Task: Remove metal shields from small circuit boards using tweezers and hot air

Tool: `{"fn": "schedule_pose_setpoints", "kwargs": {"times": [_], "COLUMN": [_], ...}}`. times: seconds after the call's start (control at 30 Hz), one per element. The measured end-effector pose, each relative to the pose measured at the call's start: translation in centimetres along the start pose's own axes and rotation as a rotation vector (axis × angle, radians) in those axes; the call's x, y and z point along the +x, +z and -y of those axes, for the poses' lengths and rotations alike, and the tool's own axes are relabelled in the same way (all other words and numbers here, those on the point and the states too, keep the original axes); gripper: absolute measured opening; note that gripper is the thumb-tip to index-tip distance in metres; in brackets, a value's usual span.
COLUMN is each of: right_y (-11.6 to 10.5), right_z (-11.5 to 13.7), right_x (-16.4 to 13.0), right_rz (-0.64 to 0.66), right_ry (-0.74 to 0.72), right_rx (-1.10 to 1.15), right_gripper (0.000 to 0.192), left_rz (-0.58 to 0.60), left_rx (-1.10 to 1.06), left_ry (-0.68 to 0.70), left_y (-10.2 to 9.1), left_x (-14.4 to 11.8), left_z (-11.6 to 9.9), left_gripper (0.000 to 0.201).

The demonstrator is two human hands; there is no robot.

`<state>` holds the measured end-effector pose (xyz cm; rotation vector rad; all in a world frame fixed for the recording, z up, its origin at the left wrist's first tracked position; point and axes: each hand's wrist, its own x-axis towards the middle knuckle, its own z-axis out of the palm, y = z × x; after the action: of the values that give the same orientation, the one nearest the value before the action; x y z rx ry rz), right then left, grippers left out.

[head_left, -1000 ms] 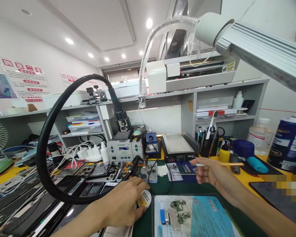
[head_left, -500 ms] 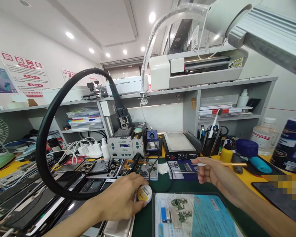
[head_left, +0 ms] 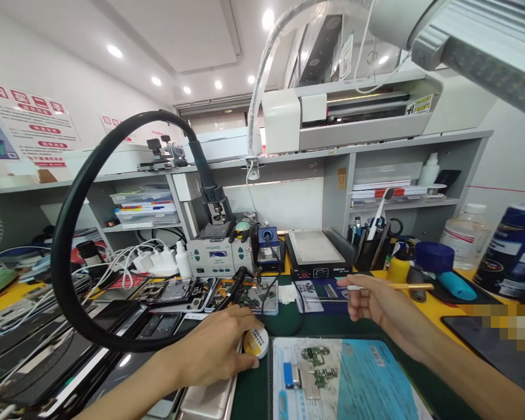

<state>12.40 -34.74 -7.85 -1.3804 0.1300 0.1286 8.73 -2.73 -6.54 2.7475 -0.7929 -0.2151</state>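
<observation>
My left hand (head_left: 216, 347) rests on the bench with its fingers closed around a small round white tin with a yellow label (head_left: 256, 342), beside the left edge of a blue work mat (head_left: 363, 379). My right hand (head_left: 374, 303) is raised over the green mat and pinches a thin wooden-handled swab or brush (head_left: 394, 286) that points left to right. On the blue work mat lie small green circuit boards (head_left: 315, 364) and a blue part (head_left: 289, 375).
A thick black hose (head_left: 70, 245) loops up from the hot-air station (head_left: 214, 254). Opened phones (head_left: 175, 291) and screens (head_left: 35, 356) crowd the left. A heating plate (head_left: 314, 251), tool cup (head_left: 370, 248), spray can (head_left: 518, 245) and bottle (head_left: 464, 233) stand behind and right.
The view has shifted slightly, tilting up and a little left. Both hands stay almost where they were, the left on the tin and the right holding the thin stick.
</observation>
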Motion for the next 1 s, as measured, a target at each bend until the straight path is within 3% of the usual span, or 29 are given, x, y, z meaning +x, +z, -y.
{"fn": "schedule_pose_setpoints", "kwargs": {"times": [0.13, 0.2, 0.33, 0.4, 0.6, 0.77, 1.0], "right_y": [0.1, 0.1, -0.1, -0.2, -0.3, -0.3, 0.2], "right_z": [0.2, 0.3, 0.2, -0.1, -0.7, -0.6, 0.2], "right_x": [-0.1, -0.1, 0.0, 0.1, 0.4, 0.4, -0.2], "right_rz": [0.000, -0.005, 0.019, 0.032, 0.048, 0.056, 0.011], "right_ry": [0.000, 0.007, 0.024, 0.018, -0.016, -0.011, 0.033], "right_rx": [0.020, 0.022, 0.034, 0.042, 0.051, 0.058, 0.034], "right_gripper": [0.017, 0.017, 0.017, 0.017, 0.018, 0.017, 0.015], "left_rz": [-0.042, -0.061, 0.003, -0.003, -0.091, -0.145, -0.026], "left_rx": [-0.016, 0.009, 0.181, 0.300, 0.618, 0.638, 0.658], "left_ry": [-0.053, -0.073, -0.009, 0.039, 0.151, 0.134, 0.067], "left_y": [-0.4, -0.5, 0.4, 1.3, 3.8, 4.5, 3.3], "left_x": [-1.7, -3.0, -5.5, -6.2, -6.4, -6.3, -5.7], "left_z": [-0.3, -0.3, 0.2, 0.6, 1.6, 1.7, 0.4], "left_gripper": [0.064, 0.061, 0.081, 0.073, 0.062, 0.065, 0.075]}}
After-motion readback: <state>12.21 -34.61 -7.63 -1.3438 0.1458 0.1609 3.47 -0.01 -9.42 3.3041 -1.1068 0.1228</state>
